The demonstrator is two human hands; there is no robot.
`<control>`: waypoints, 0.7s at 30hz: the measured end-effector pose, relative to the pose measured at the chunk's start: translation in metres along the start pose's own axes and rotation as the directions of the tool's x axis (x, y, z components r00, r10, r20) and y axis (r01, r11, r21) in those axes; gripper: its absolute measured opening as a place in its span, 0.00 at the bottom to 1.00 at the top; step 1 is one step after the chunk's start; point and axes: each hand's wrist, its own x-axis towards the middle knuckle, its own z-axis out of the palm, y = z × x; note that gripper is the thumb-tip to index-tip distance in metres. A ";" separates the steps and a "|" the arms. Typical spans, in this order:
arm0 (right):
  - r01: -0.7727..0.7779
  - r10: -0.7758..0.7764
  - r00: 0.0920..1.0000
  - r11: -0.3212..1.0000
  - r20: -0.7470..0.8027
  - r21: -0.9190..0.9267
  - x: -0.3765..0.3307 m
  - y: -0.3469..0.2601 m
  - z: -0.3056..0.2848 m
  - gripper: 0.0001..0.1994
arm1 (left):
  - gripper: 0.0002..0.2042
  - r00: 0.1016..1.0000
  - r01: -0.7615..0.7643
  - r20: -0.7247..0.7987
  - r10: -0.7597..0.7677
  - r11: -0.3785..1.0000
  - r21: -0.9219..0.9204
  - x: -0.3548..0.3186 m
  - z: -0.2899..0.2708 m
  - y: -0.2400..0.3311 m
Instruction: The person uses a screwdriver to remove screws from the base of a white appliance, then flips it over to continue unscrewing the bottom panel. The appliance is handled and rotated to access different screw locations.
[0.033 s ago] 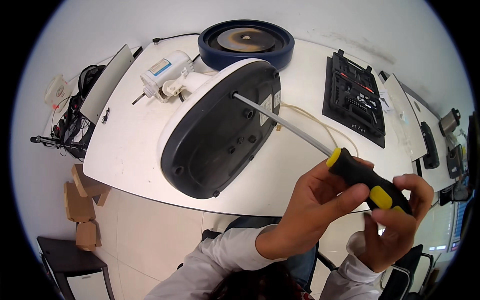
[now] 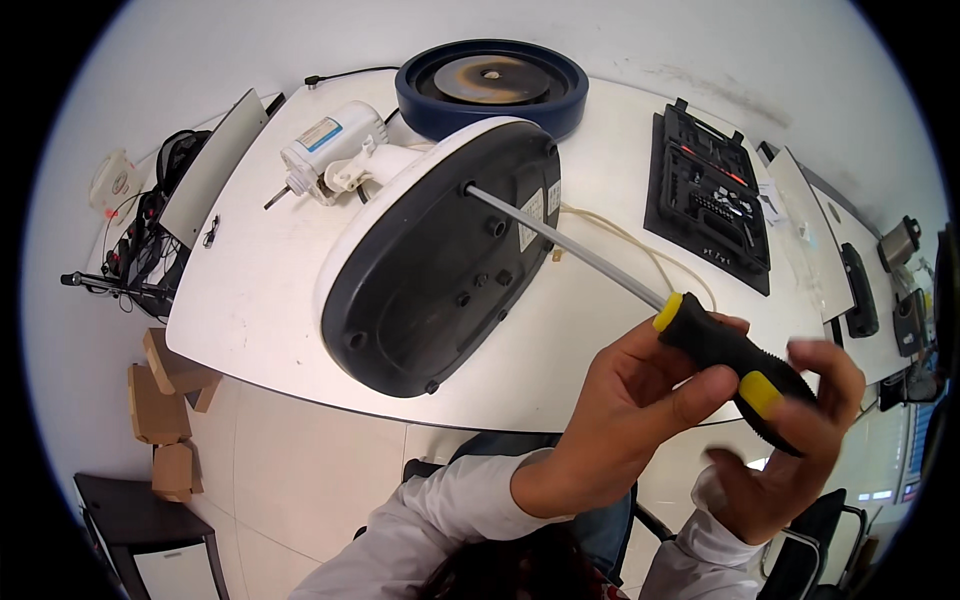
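Black-yellow screwdriver (image 2: 690,327), gripped by left hand (image 2: 640,400), is slanting into black base (image 2: 430,270) ahead; right hand (image 2: 790,485) is holding fingers apart by the handle (image 2: 735,362), contact unclear; base is standing between hands and motor (image 2: 335,140); toolbox (image 2: 705,185) is lying beyond.

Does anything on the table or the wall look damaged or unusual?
Yes: the metal disc in the blue round housing at the back is unevenly browned, perhaps from heat, and the wall to its right has dark scuffs.

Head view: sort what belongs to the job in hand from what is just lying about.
In the job: screwdriver; left hand gripping it; right hand at its handle end; black-bottomed base at its tip.

Apparently lying about: round blue object; open tool case; cardboard boxes.
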 end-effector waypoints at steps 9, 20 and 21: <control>-0.385 0.395 0.914 0.916 -0.090 0.109 -0.009 -0.007 0.002 0.14 | 0.23 0.997 -0.068 -0.018 0.069 0.997 0.027 -0.001 0.005 0.005; -0.421 0.439 0.881 0.897 -0.175 0.132 -0.002 -0.015 0.013 0.28 | 0.27 0.998 -0.041 -0.054 0.042 0.999 0.007 0.003 0.011 0.007; -0.553 0.571 0.815 0.817 -0.095 0.162 -0.001 -0.017 0.007 0.29 | 0.27 0.996 -0.075 -0.051 0.077 0.997 0.023 0.003 0.010 0.008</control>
